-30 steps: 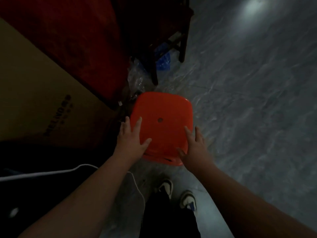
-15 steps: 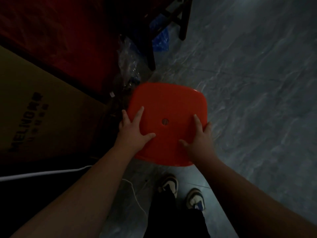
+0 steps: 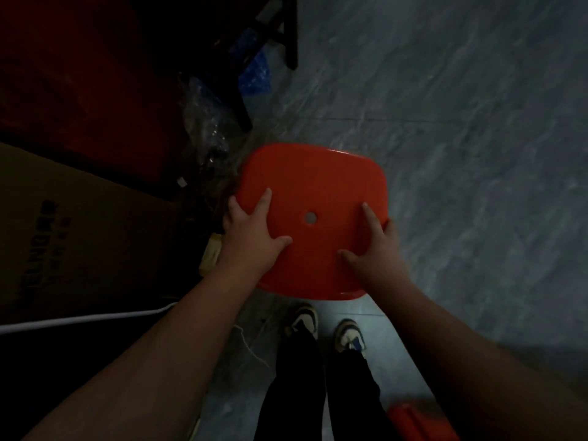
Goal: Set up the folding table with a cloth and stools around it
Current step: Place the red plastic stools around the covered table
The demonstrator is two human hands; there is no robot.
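Note:
A red plastic stool (image 3: 315, 186) with a small round hole in its seat is held up in front of me, above the grey floor. My left hand (image 3: 251, 237) grips the seat's left edge, thumb lying on top. My right hand (image 3: 375, 249) grips the right edge the same way. The stool's legs are hidden under the seat. A second red plastic piece (image 3: 420, 421) shows at the bottom edge, beside my right forearm. No table or cloth is in view.
A large cardboard box (image 3: 79, 237) stands at the left, with a dark red surface (image 3: 73, 74) behind it. Crumpled clear plastic (image 3: 206, 122) and a blue bag (image 3: 254, 74) lie by dark wooden furniture legs (image 3: 289, 36). A white cable (image 3: 82, 319) runs along the floor. My shoes (image 3: 324, 326) are below.
The stool has come up and closer to me, with both hands holding its sides, and has shifted slightly right. The view has tilted down, bringing a second red piece into sight.

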